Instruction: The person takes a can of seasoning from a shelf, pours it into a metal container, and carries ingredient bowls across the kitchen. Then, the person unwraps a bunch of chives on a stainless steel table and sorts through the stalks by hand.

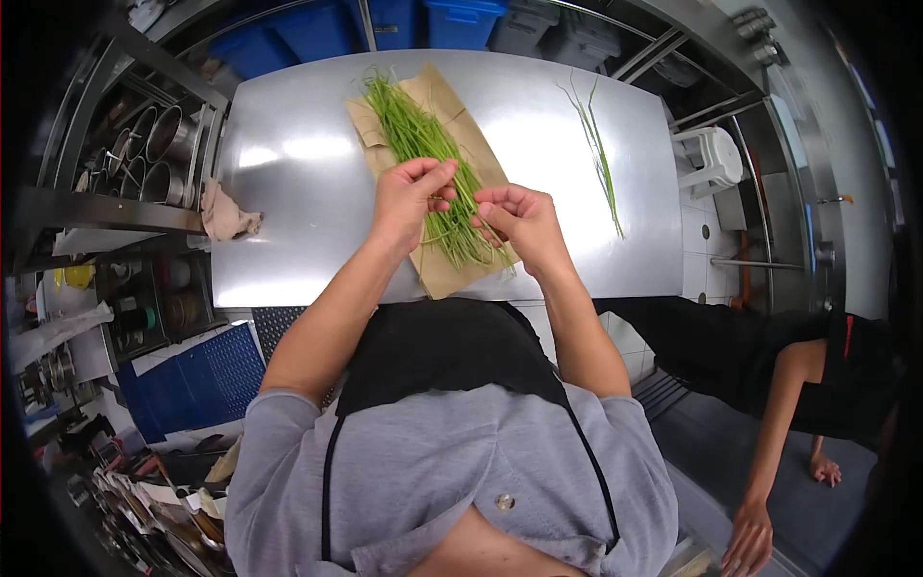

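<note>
A long bundle of thin green chives lies slantwise on a sheet of brown paper on the steel table. Over the lower half of the bundle, my left hand has its thumb and forefinger pinched together; whatever is between the tips is too small to tell. Close to its right, my right hand pinches thin chive stalks at the bundle's edge. Apart from the bundle, a few loose chives lie on the right side of the table.
A crumpled cloth sits at the table's left edge. Pots fill a rack on the left. Blue bins stand beyond the far edge, and a white stool at the right. Another person's arm reaches down at lower right.
</note>
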